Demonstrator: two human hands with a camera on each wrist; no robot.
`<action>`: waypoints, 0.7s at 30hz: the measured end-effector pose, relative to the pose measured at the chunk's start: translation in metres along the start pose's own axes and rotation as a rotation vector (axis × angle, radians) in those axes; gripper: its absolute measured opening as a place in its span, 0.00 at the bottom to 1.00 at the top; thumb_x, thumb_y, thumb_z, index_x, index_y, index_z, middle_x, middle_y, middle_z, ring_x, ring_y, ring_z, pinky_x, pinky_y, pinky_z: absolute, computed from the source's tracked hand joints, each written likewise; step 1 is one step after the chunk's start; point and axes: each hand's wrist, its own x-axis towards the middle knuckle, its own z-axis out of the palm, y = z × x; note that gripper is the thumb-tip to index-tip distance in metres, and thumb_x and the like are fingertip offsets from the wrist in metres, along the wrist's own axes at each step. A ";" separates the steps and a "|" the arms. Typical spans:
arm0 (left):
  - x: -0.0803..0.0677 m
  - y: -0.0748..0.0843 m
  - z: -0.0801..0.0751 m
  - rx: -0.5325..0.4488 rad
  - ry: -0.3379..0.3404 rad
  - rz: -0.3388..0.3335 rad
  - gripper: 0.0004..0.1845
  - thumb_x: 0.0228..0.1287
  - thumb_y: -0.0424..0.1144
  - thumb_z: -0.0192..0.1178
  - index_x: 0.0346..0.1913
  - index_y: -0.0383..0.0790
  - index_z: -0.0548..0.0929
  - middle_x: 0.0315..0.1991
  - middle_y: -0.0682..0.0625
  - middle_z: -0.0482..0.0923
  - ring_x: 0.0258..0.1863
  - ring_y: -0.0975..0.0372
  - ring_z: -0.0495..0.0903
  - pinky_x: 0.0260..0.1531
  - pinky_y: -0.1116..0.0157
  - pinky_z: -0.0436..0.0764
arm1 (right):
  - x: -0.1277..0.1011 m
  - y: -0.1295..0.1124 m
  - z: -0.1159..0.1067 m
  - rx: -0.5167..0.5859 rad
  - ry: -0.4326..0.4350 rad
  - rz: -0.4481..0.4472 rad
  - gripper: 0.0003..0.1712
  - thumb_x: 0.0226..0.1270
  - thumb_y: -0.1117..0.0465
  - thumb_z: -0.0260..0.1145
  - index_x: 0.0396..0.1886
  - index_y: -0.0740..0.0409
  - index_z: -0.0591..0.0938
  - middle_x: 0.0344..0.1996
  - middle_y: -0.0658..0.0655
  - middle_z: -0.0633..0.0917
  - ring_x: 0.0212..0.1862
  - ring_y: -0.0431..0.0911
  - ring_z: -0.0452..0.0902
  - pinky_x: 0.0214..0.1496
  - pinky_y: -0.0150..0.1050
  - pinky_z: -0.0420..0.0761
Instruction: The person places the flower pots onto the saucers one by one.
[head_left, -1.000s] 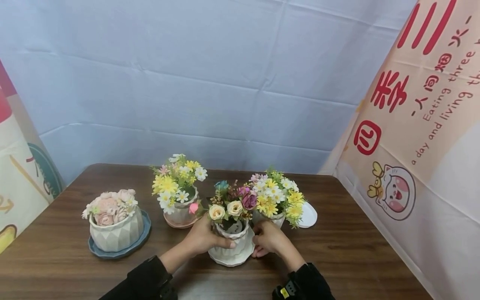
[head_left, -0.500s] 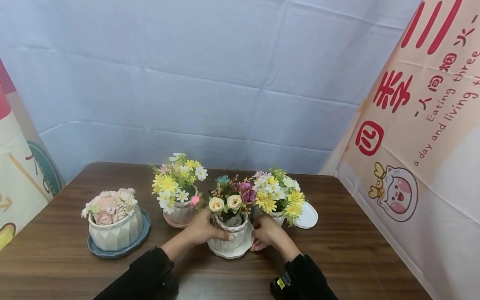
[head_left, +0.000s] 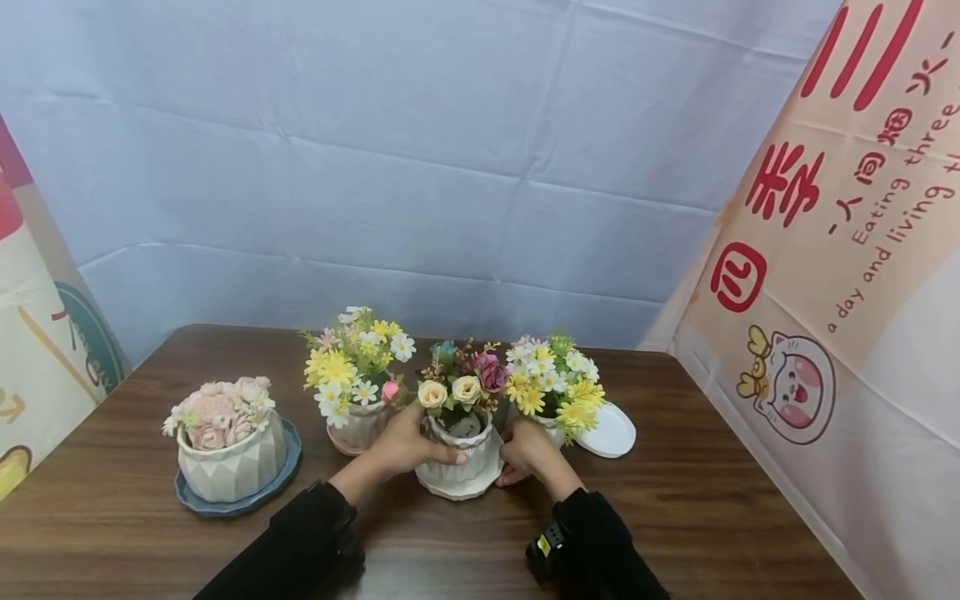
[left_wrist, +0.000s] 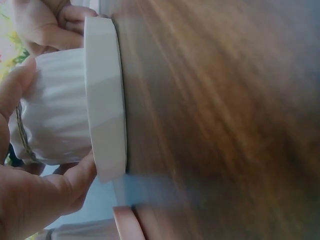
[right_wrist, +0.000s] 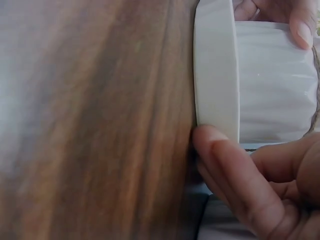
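Observation:
In the head view a white ribbed flower pot [head_left: 468, 457] with cream roses and a purple flower stands at the table's middle, on a white scalloped saucer [head_left: 454, 490]. My left hand [head_left: 405, 446] grips the pot from the left, thumb across its front. At the saucer's right edge, my right hand [head_left: 531, 448] holds the rim with curled fingers. The right wrist view has a fingertip against the saucer [right_wrist: 217, 75], low by the tabletop. In the left wrist view the pot [left_wrist: 57, 110] is upright on the saucer, with fingers on both sides.
Behind my right hand is a pot of yellow and white daisies [head_left: 555, 383], overlapping a white oval saucer [head_left: 611, 432]. Another daisy pot [head_left: 360, 427] stands behind my left hand on a pink saucer. Farther left, a pot of pink flowers [head_left: 232, 471] sits on a blue saucer [head_left: 292, 467].
Both hands have slid the rose pot and its saucer away from the person along the table. The right daisy pot has shifted slightly, and more of the white oval saucer shows.

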 end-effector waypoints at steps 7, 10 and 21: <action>0.006 0.000 -0.002 0.022 0.036 -0.016 0.49 0.32 0.36 0.79 0.65 0.40 0.67 0.58 0.42 0.72 0.58 0.48 0.68 0.59 0.51 0.61 | 0.011 -0.005 0.000 -0.083 0.023 0.022 0.13 0.50 0.73 0.58 0.38 0.69 0.82 0.33 0.61 0.81 0.30 0.49 0.78 0.39 0.42 0.78; 0.008 0.000 -0.002 0.031 0.055 -0.016 0.50 0.32 0.35 0.79 0.65 0.40 0.66 0.57 0.42 0.72 0.57 0.48 0.69 0.58 0.51 0.63 | 0.014 -0.006 0.001 -0.081 0.031 0.040 0.14 0.52 0.73 0.57 0.40 0.70 0.81 0.35 0.62 0.81 0.31 0.49 0.79 0.41 0.42 0.78; 0.014 0.000 -0.001 0.076 0.107 -0.051 0.47 0.33 0.35 0.78 0.63 0.33 0.67 0.53 0.37 0.73 0.53 0.47 0.72 0.53 0.52 0.70 | 0.027 -0.020 0.011 -0.275 0.093 0.102 0.13 0.56 0.69 0.63 0.42 0.72 0.78 0.41 0.68 0.79 0.47 0.60 0.75 0.49 0.46 0.75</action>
